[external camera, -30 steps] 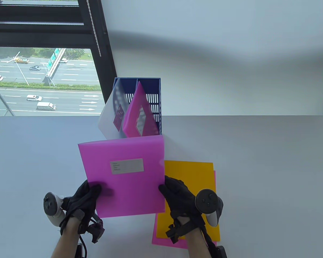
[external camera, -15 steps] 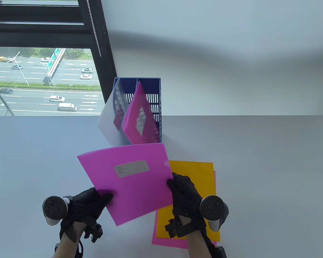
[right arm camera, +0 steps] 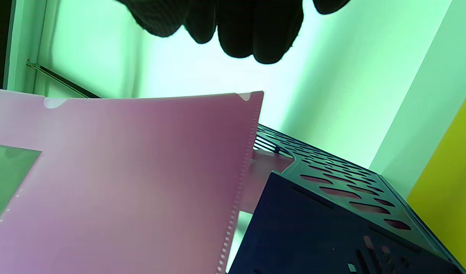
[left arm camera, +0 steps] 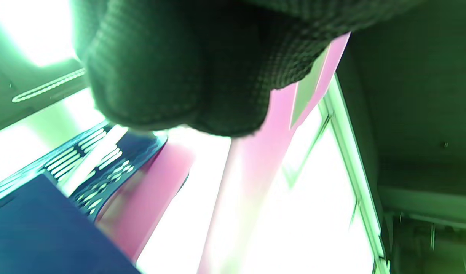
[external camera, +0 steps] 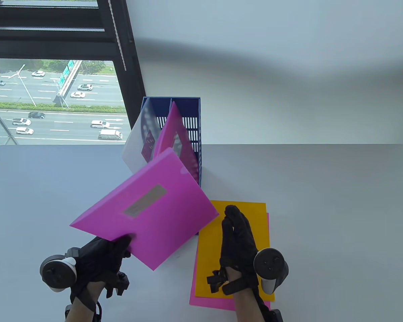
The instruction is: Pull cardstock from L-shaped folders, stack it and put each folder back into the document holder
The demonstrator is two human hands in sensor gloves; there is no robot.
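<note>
In the table view the left hand pinches the near corner of a pink folder, thumb on top and the other fingers hidden beneath the sheet, holding it clear of the desk. The folder is tilted, its long axis running from those fingers up and away toward the blue document holder, and its far corner overlaps the holder's front. The holder already carries a clear folder leaning out to its left and another pink one upright in a slot. The right hand hovers just right of the held folder's edge, fingers straight and pressed together, apart from the sheet and holding nothing; beneath it lies a yellow cardstock on a pink cardstock, whose edge shows at the near and right sides. Wide bare desk lies to the right of that hand and to the left of the other. The left wrist view is blurred; the folder seems to run edge-on away from the dark glove. In the right wrist view the fingers hang free above the folder's top edge, the holder just beyond.
</note>
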